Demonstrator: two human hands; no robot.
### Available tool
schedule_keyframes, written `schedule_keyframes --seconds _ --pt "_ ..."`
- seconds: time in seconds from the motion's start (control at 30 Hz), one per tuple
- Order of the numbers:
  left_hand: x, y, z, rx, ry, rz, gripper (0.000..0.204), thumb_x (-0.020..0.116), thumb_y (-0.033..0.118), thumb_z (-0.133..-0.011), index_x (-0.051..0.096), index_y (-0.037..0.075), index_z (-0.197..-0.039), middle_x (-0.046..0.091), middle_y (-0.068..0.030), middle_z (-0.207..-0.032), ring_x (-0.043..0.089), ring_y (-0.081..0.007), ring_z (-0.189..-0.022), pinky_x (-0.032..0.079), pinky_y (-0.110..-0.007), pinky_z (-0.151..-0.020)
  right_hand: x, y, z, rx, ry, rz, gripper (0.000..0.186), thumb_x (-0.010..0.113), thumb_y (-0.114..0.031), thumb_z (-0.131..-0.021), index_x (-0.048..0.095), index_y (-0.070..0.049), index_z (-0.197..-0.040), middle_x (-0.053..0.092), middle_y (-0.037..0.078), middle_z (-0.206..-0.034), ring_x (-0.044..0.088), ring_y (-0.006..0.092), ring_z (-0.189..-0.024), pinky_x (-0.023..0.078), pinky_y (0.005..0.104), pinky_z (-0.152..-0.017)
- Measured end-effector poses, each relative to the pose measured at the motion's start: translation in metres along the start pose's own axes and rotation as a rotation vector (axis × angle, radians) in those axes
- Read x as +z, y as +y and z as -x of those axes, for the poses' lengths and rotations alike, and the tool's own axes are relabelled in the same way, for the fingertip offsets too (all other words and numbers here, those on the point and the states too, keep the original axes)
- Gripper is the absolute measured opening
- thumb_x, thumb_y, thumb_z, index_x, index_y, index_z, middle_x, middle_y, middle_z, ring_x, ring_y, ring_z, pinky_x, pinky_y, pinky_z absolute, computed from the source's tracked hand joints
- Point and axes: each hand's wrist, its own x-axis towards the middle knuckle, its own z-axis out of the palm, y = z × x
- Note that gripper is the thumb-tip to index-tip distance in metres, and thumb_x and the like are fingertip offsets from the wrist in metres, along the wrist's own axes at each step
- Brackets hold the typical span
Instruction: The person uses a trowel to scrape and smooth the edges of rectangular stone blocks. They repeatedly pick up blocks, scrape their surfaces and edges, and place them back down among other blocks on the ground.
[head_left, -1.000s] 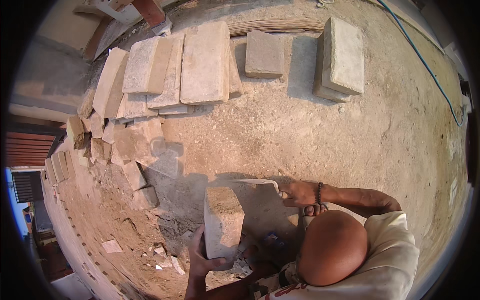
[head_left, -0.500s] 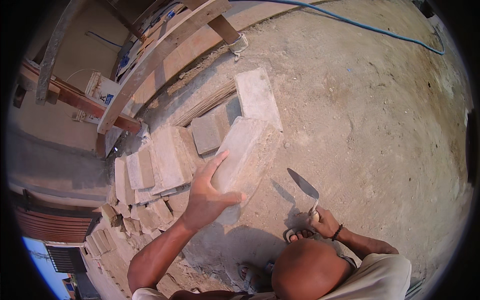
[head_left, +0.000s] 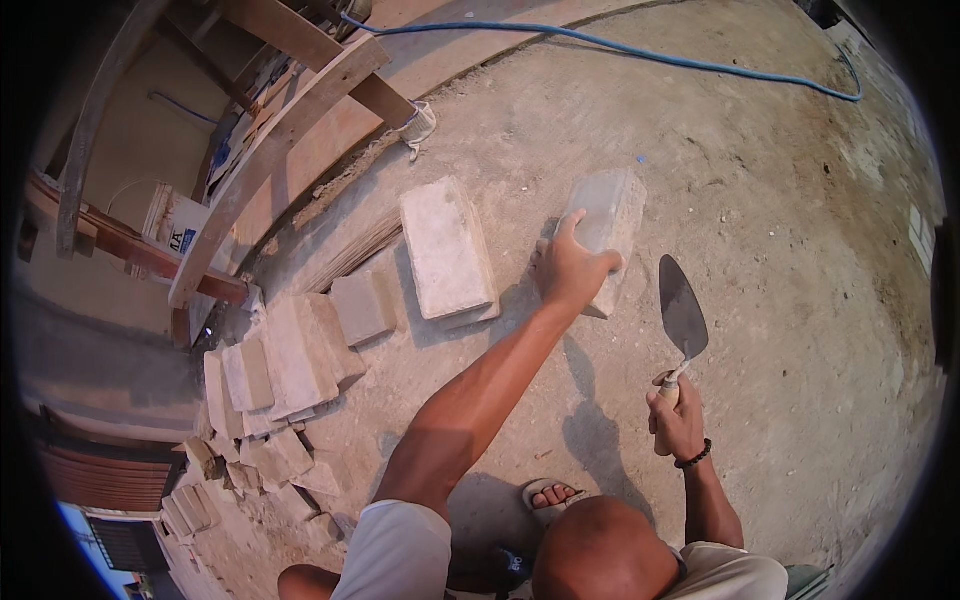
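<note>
My left hand (head_left: 578, 268) reaches far out and grips a grey concrete block (head_left: 605, 205), fingers along its left side and thumb on its right. I cannot tell whether the block's underside touches the ground. To its left, a paler block (head_left: 445, 245) lies apart from it, its long side running away from me. In my right hand (head_left: 682, 415) is a pointing trowel (head_left: 683, 310), held by its wooden handle with the blade up and away from me. Nothing shows on the blade. The fingers of my left hand are partly hidden behind the block.
Several blocks (head_left: 300, 350) and broken pieces (head_left: 265, 460) are heaped at the left. A smaller block (head_left: 362, 305) stands beside them, near a bundle of thin rods (head_left: 350, 250). A wooden frame (head_left: 290, 125) rises at the back left. Across the far ground runs a blue hose (head_left: 620, 48).
My left hand has carried the block away from me and to the right, clear of the pale block. The trowel has risen and swung rightward, its blade now pointing farther out.
</note>
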Motion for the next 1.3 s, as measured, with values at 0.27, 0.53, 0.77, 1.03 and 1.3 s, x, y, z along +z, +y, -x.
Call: schedule_keyframes --seconds 0.27,0.53,0.77,1.03,1.3 --pt "0.009 -0.007 -0.061 0.302 0.533 -0.346 0.077 0.074 0.023 -0.08 0.035 0.007 -0.145 0.026 -0.0281 -0.14 0.027 -0.0456 -0.128 0.026 -0.057 -0.105 -0.014 0.031 0.014 0.141 0.012 0.095 0.025 0.066 -0.015 -0.088 0.053 0.0 -0.104 0.055 0.003 -0.066 0.055 0.0109 -0.052 0.044 0.0271 -0.047" --pt "-0.09 -0.083 0.109 1.264 -0.353 -0.732 0.043 0.055 0.011 -0.09 0.054 0.014 -0.132 0.049 -0.0174 -0.13 0.035 -0.0406 -0.136 0.026 -0.053 -0.117 0.046 0.05 0.033 0.326 -0.092 0.111 0.023 0.06 -0.009 -0.087 0.051 0.0 -0.107 0.051 0.003 -0.066 0.047 0.0119 -0.047 0.038 0.0273 -0.044" --pt "-0.323 -0.273 0.267 0.081 -0.219 -1.023 0.063 0.066 0.021 -0.086 0.044 0.009 -0.143 0.049 -0.0221 -0.13 0.044 -0.039 -0.123 0.036 -0.047 -0.105 0.09 0.075 0.027 0.291 -0.452 0.203 0.024 0.061 -0.009 -0.087 0.053 0.0 -0.108 0.051 0.004 -0.067 0.047 0.0113 -0.047 0.038 0.0268 -0.045" --pt "-0.426 -0.392 0.481 -0.942 0.211 -0.713 0.071 0.072 0.023 -0.082 0.041 0.002 -0.143 0.046 -0.0304 -0.139 0.048 -0.0476 -0.125 0.04 -0.045 -0.108 0.156 0.056 0.015 0.162 -0.717 0.416 0.025 0.063 -0.012 -0.088 0.053 0.001 -0.106 0.053 0.004 -0.064 0.05 0.0121 -0.048 0.038 0.0276 -0.045" --pt "-0.391 -0.416 0.394 -0.417 0.03 -0.897 0.095 0.08 0.022 -0.076 0.027 0.02 -0.154 0.019 -0.0254 -0.156 0.025 -0.0477 -0.142 0.026 -0.052 -0.117 0.201 0.06 0.023 0.089 -0.801 0.627 0.023 0.063 -0.009 -0.089 0.053 -0.001 -0.108 0.055 0.004 -0.065 0.05 0.0105 -0.046 0.039 0.0261 -0.042"
